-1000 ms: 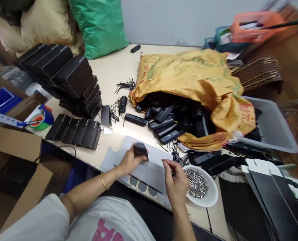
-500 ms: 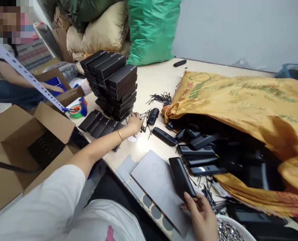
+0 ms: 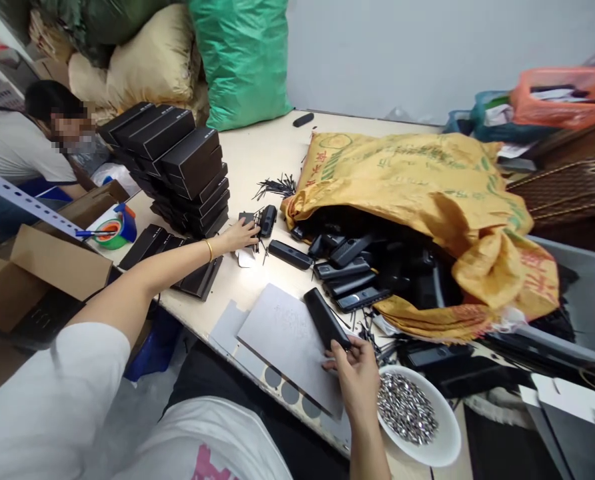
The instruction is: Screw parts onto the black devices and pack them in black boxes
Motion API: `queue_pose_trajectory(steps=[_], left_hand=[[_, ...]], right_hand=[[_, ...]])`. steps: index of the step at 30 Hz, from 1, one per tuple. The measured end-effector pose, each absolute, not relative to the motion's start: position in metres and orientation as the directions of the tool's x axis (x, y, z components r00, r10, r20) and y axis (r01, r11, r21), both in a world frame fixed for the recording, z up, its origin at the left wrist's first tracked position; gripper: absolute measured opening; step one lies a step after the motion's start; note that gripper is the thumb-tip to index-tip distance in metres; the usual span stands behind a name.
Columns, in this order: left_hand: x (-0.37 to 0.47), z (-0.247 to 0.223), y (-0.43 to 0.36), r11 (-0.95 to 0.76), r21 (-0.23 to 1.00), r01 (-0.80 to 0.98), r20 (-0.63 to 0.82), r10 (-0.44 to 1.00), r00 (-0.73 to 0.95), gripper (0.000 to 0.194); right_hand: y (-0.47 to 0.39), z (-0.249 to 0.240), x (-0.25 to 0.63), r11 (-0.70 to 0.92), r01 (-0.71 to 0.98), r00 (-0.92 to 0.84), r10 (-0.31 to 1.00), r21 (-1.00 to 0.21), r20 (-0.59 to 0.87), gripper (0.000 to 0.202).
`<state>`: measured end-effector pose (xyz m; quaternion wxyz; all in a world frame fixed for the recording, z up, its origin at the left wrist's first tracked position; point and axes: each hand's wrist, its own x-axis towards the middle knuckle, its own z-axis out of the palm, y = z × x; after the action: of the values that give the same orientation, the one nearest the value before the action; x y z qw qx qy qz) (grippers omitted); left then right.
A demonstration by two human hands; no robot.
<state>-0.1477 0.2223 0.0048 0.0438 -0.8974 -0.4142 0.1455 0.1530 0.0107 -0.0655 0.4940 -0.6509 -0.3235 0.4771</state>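
My left hand reaches across the table with fingers spread, over a small dark flat item and some thin black sticks. A white paper piece lies just below it. Between thumb and fingers, my right hand grips the near end of a long black plastic case, tilted over a flat grey board. Nearby lie two more black cases, one short and one long. Stacked black boxes rise beyond my left forearm.
A yellow woven sack spills black plastic parts. At right front, a white bowl holds small shiny metal pieces. Tape rolls sit at the left edge beside an open carton. Another person works at far left.
The view has swung right, bringing the whole bowl and the right-hand baskets into sight. My right hand still grips the black case; my left hand stays by the black sticks.
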Motion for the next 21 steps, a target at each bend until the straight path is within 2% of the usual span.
queue_pose_trajectory(steps=[4, 8, 10, 12, 14, 17, 19, 21], left_hand=[[-0.130, 0.016, 0.211, -0.756, -0.156, 0.635, -0.232, 0.653, 0.721, 0.028], [-0.095, 0.024, 0.160, -0.670, -0.055, 0.740, -0.160, 0.737, 0.656, 0.050], [-0.078, 0.026, 0.125, -0.634, 0.015, 0.773, -0.089, 0.769, 0.633, 0.057], [-0.065, 0.026, 0.093, -0.608, 0.070, 0.791, -0.042, 0.790, 0.611, 0.056], [-0.057, 0.024, 0.067, -0.579, 0.118, 0.807, -0.010, 0.812, 0.584, 0.051], [-0.054, 0.016, 0.043, -0.604, 0.236, 0.761, 0.018, 0.786, 0.618, 0.049], [-0.057, 0.009, 0.034, -0.603, 0.342, 0.721, 0.043, 0.777, 0.629, 0.047], [-0.062, 0.003, 0.031, -0.501, 0.460, 0.733, 0.086, 0.847, 0.525, 0.045]], right_hand=[[0.005, -0.056, 0.148, -0.240, -0.129, 0.343, 0.900, -0.962, -0.271, 0.048], [0.000, -0.029, 0.153, -0.150, -0.305, 0.299, 0.922, -0.940, -0.244, 0.039], [-0.002, -0.013, 0.161, -0.139, -0.294, 0.269, 0.937, -0.946, -0.222, 0.035], [-0.004, 0.002, 0.170, -0.183, -0.141, 0.209, 0.955, -0.973, -0.210, 0.035], [-0.007, 0.016, 0.176, -0.240, 0.085, 0.080, 0.969, -0.967, -0.233, 0.035], [-0.008, 0.026, 0.173, -0.207, 0.358, -0.119, 0.957, -0.910, -0.265, 0.030], [-0.001, 0.022, 0.167, -0.145, 0.493, -0.119, 0.965, -0.858, -0.232, 0.027], [0.014, 0.012, 0.162, -0.101, 0.651, -0.038, 0.986, -0.752, -0.165, 0.027]])
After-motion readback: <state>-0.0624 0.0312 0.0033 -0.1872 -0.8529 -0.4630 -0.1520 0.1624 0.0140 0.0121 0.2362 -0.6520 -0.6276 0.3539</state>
